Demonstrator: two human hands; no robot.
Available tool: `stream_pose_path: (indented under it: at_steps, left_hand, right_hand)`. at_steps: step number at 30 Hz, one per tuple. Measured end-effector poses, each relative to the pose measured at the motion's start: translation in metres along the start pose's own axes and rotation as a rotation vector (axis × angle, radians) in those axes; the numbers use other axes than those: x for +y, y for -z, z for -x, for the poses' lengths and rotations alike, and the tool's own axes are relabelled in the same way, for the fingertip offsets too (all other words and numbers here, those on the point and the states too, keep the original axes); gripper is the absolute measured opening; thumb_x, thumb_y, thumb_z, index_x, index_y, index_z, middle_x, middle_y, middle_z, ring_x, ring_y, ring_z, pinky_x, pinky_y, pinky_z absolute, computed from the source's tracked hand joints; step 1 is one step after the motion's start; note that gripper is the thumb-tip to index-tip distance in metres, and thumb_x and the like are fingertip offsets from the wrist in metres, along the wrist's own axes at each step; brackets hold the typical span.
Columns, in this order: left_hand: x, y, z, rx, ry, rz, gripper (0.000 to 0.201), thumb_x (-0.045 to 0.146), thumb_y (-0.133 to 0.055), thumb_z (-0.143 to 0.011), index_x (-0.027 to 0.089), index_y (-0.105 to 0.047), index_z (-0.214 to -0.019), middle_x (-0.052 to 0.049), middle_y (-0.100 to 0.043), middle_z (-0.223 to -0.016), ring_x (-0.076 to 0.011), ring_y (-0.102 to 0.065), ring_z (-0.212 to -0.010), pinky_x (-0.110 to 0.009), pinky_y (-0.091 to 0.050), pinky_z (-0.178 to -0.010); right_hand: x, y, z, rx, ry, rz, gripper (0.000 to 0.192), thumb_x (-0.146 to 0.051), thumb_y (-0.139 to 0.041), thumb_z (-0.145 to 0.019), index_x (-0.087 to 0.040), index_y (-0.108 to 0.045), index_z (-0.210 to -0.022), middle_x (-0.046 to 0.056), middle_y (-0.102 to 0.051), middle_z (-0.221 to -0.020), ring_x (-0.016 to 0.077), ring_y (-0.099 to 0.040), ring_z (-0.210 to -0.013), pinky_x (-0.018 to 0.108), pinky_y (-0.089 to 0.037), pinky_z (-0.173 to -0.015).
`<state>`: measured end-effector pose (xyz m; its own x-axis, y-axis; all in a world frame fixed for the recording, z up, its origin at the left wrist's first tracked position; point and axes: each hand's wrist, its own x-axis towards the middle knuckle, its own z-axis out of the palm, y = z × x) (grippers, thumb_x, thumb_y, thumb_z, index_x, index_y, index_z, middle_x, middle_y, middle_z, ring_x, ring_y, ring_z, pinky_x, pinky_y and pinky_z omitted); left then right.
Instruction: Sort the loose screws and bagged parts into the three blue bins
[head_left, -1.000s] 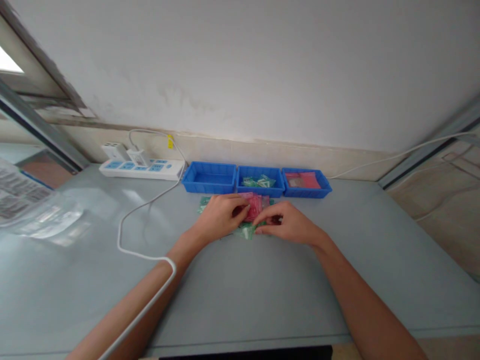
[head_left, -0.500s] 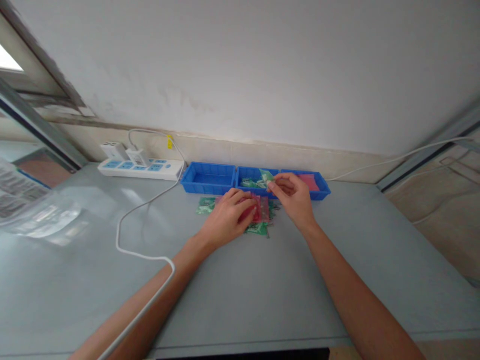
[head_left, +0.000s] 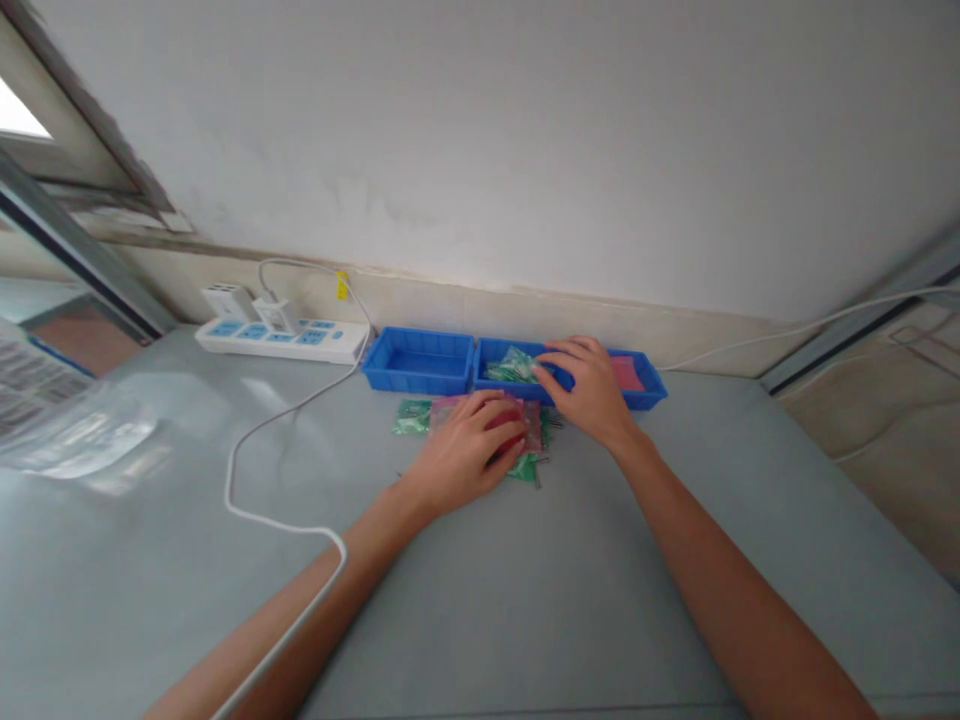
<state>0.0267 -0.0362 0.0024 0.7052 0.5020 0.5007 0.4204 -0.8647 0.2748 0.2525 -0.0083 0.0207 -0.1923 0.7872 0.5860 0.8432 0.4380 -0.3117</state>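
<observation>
On the table lies a pile of small plastic bags, pink [head_left: 533, 425] on top and green [head_left: 412, 416] showing at the edges. My left hand [head_left: 472, 445] rests over this pile, its fingers curled around a pink bag that they partly hide. Behind it, the middle blue bin [head_left: 486, 352] holds green bags [head_left: 513, 366]. My right hand [head_left: 589, 388] hovers at that bin's right side, thumb and fingers apart, with nothing between them. A pink bag [head_left: 624, 373] lies in the right blue bin [head_left: 651, 398], partly covered by my right hand.
The left blue bin [head_left: 421, 381] shows a bare floor. A white power strip [head_left: 330, 349] with plugged-in chargers stands further left. Its white cable [head_left: 251, 425] crosses the table and passes over my left forearm. Clear plastic packaging [head_left: 82, 430] lies at far left.
The green bag in my right hand has been let go and now lies in the middle bin. My right fingers have spread. My left hand has moved slightly right over the pile.
</observation>
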Motion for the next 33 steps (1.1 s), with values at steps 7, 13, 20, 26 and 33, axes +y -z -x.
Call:
stream_pose_path:
  at_steps: [7, 13, 20, 26, 33]
  left_hand:
    - [0.008, -0.005, -0.002, -0.027, -0.043, -0.024, 0.026, 0.030, -0.055, -0.101, 0.021, -0.073, -0.118, -0.010, -0.068, -0.128, -0.0297, -0.051, -0.132, -0.052, -0.045, -0.114]
    - [0.009, -0.009, -0.003, -0.059, -0.032, -0.064, 0.029, 0.031, -0.056, -0.100, 0.023, -0.071, -0.123, -0.010, -0.067, -0.132, -0.0311, -0.050, -0.134, -0.054, -0.044, -0.115]
    - [0.010, -0.007, -0.006, -0.056, -0.028, -0.030, 0.027, 0.029, -0.056, -0.101, 0.022, -0.072, -0.120, -0.010, -0.068, -0.129, -0.0293, -0.051, -0.131, -0.052, -0.046, -0.113]
    - [0.009, -0.008, -0.005, -0.044, -0.025, -0.015, 0.027, 0.030, -0.057, -0.100, 0.022, -0.072, -0.121, -0.011, -0.068, -0.127, -0.0296, -0.051, -0.132, -0.052, -0.046, -0.113]
    - [0.008, -0.010, -0.004, -0.052, -0.029, -0.022, 0.028, 0.032, -0.055, -0.101, 0.022, -0.071, -0.122, -0.011, -0.067, -0.129, -0.0304, -0.049, -0.134, -0.051, -0.044, -0.115]
  right_hand:
    - [0.010, 0.038, 0.034, -0.109, -0.182, -0.285, 0.020, -0.029, -0.061, -0.092, -0.018, -0.075, -0.103, 0.007, -0.075, -0.086, 0.0179, -0.067, -0.068, 0.030, -0.055, -0.065]
    - [0.013, 0.030, 0.047, -0.430, -0.081, -0.124, 0.020, -0.015, -0.065, -0.088, -0.017, -0.075, -0.106, 0.007, -0.075, -0.098, 0.0145, -0.065, -0.067, 0.030, -0.053, -0.074]
    - [0.017, 0.014, 0.048, -0.437, -0.035, -0.094, 0.022, -0.013, -0.061, -0.095, -0.017, -0.075, -0.111, 0.011, -0.073, -0.110, 0.0226, -0.068, -0.102, 0.036, -0.051, -0.094]
    - [0.019, 0.013, 0.048, -0.395, -0.084, -0.137, 0.027, -0.007, -0.059, -0.092, -0.017, -0.073, -0.113, 0.010, -0.073, -0.103, 0.0191, -0.066, -0.087, 0.032, -0.051, -0.083]
    - [0.016, 0.014, 0.048, -0.420, -0.099, -0.172, 0.020, -0.006, -0.061, -0.088, -0.016, -0.076, -0.098, 0.007, -0.070, -0.092, 0.0165, -0.062, -0.077, 0.029, -0.049, -0.077]
